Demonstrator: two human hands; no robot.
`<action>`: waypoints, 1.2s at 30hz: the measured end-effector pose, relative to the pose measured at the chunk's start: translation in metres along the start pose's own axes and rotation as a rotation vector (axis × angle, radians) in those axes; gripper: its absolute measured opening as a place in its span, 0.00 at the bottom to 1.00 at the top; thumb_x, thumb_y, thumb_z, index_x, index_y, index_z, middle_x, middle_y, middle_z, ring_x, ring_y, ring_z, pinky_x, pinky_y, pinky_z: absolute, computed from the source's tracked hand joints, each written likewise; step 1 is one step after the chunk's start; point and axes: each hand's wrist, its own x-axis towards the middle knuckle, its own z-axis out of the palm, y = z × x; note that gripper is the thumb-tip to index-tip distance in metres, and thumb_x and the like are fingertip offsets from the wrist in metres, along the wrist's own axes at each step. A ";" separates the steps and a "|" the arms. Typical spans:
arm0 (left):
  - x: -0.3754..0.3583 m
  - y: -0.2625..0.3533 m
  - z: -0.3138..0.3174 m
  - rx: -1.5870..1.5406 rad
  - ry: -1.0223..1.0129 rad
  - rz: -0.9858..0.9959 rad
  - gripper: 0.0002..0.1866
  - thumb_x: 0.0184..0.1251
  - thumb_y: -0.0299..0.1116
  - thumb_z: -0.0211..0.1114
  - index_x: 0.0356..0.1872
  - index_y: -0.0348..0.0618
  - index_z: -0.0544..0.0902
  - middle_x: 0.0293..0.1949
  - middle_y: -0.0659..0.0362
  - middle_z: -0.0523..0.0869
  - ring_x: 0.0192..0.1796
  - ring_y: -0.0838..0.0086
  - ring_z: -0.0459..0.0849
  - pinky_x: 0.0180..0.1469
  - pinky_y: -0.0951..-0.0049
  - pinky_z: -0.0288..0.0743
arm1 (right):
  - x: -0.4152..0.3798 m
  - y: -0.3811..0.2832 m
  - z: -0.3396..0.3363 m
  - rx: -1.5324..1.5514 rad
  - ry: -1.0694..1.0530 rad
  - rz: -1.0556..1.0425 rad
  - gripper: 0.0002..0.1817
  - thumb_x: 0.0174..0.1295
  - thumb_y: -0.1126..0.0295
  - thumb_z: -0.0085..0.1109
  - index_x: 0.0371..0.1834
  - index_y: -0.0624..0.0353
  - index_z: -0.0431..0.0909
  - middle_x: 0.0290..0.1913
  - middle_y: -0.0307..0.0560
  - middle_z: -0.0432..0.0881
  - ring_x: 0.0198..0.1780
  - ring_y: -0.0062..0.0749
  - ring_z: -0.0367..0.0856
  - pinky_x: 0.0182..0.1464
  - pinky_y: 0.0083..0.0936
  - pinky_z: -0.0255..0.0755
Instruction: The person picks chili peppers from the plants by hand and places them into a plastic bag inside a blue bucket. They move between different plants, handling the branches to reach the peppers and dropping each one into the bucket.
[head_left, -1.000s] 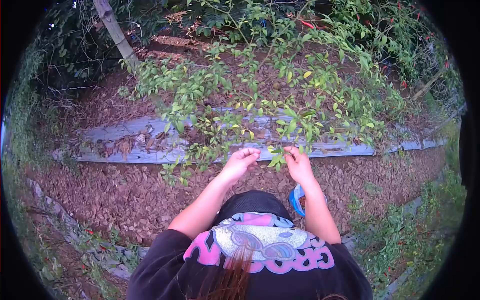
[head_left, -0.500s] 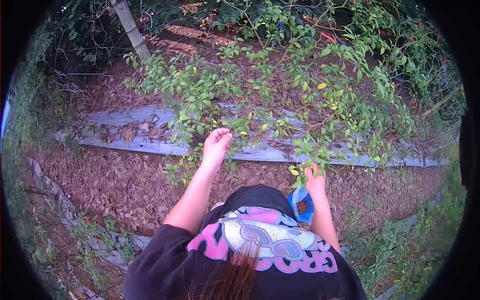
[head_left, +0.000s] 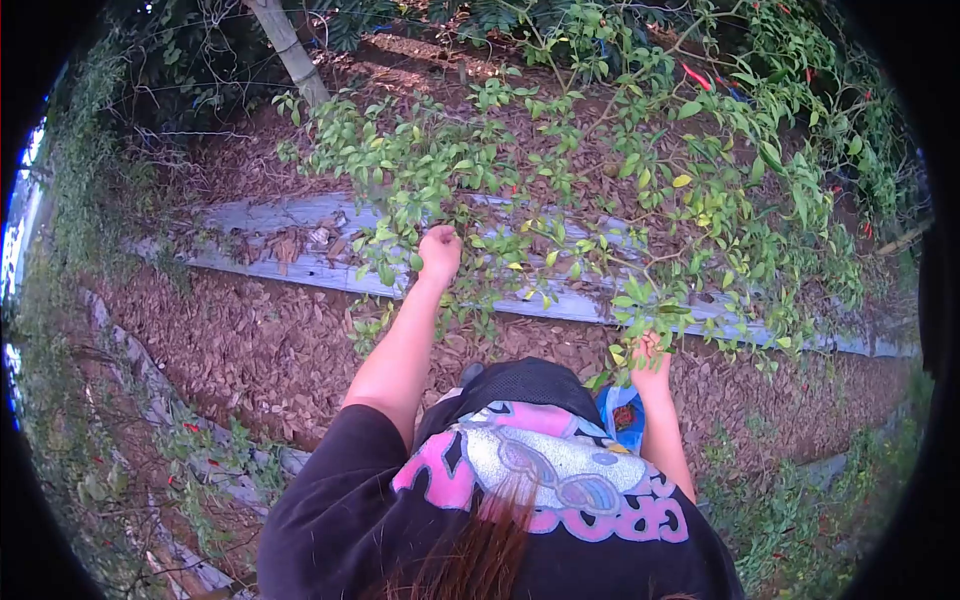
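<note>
Curled the fingers of the left hand (head_left: 440,254) at the leaves (head_left: 404,208) toward eleven o'clock, probably for close work; could not tell any grip. Bent the fingers of the right hand (head_left: 650,360) below the leafy branch (head_left: 640,298) toward four o'clock; could not confirm contact. Had the blue bag (head_left: 628,440) near that wrist, toward seven o'clock, presumably for easy reach. Saw a red chili (head_left: 697,78) toward one o'clock.

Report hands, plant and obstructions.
Left hand at leafy plant, grip unclear. Right hand among lower leaves near blue container. Leaves partly cover right hand.
</note>
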 end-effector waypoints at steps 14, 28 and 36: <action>0.028 -0.011 -0.009 0.336 -0.446 0.130 0.10 0.54 0.35 0.65 0.37 0.43 0.84 0.31 0.52 0.85 0.33 0.62 0.85 0.37 0.66 0.77 | -0.047 -0.052 0.038 0.154 -0.148 0.436 0.09 0.53 0.76 0.55 0.39 0.60 0.75 0.26 0.37 0.75 0.27 0.17 0.71 0.28 0.18 0.65; 0.038 -0.041 -0.034 0.244 -0.466 0.434 0.07 0.51 0.28 0.65 0.32 0.40 0.80 0.28 0.53 0.82 0.33 0.62 0.82 0.33 0.64 0.73 | 0.179 -0.183 0.261 -0.460 -0.493 -0.344 0.09 0.47 0.73 0.54 0.32 0.57 0.82 0.35 0.49 0.82 0.40 0.45 0.81 0.40 0.38 0.76; 0.039 -0.056 -0.041 -0.287 -0.601 -0.148 0.03 0.59 0.25 0.63 0.33 0.38 0.80 0.29 0.57 0.80 0.32 0.74 0.77 0.35 0.70 0.72 | 0.184 -0.147 0.282 -0.525 -0.749 -0.057 0.13 0.54 0.60 0.48 0.35 0.53 0.77 0.37 0.51 0.82 0.40 0.50 0.80 0.44 0.37 0.72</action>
